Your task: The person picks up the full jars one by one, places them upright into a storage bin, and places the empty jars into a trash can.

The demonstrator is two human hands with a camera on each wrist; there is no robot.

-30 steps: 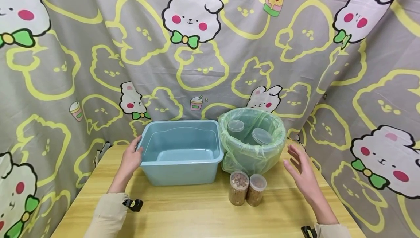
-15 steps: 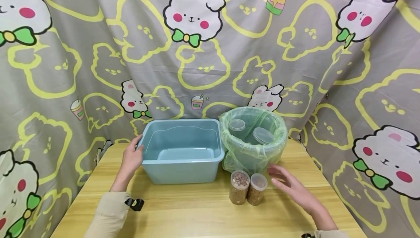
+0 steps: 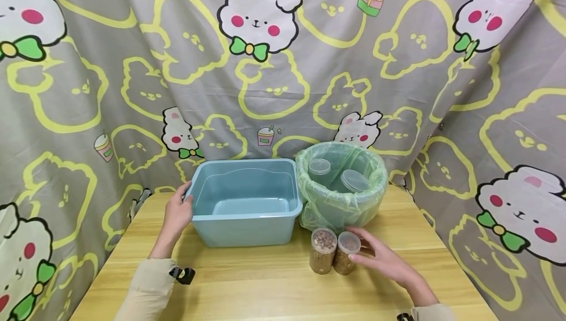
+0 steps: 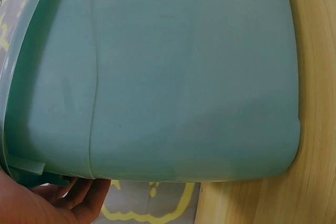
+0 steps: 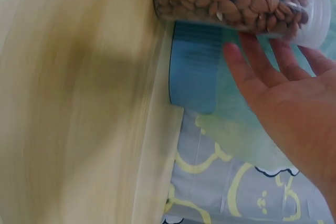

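My left hand (image 3: 178,213) grips the left rim of a blue plastic basin (image 3: 243,233); in the left wrist view its fingers (image 4: 93,199) curl under the rim. My right hand (image 3: 383,258) is at the right side of a clear, lidded jar of almonds (image 3: 346,261), fingers spread and thumb apart from them. In the right wrist view, the fingertips (image 5: 232,51) lie at the edge of the jar; whether they touch it I cannot tell. A second jar of nuts (image 3: 321,261) stands upright just left of the first.
Right of the basin stands a bucket (image 3: 340,208) lined with a thin green bag, with two lidded clear containers (image 3: 319,166) inside. A wooden table (image 3: 265,286) bears everything. A patterned curtain (image 3: 274,100) hangs behind and at both sides.
My right hand has moved left and toward me, from beside the bucket to the right-hand jar. The left hand keeps its place on the basin rim.
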